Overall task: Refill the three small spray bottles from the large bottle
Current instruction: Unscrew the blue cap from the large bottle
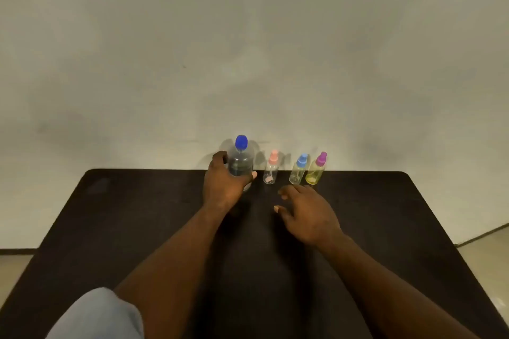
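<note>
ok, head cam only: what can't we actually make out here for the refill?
- Large bottle: lower body hidden by the left hand; fill level unclear.
- Three spray bottles, pink-capped, blue-capped, purple-capped: too small and blurred to judge liquid inside or whether caps are tight.
- Right hand: palm faces down, underside unseen.
- Table: near edge cut off by the frame.

Dim, warm, soft focus; faint bottle shadows on wall [248, 63]; wide-angle edge bending.
</note>
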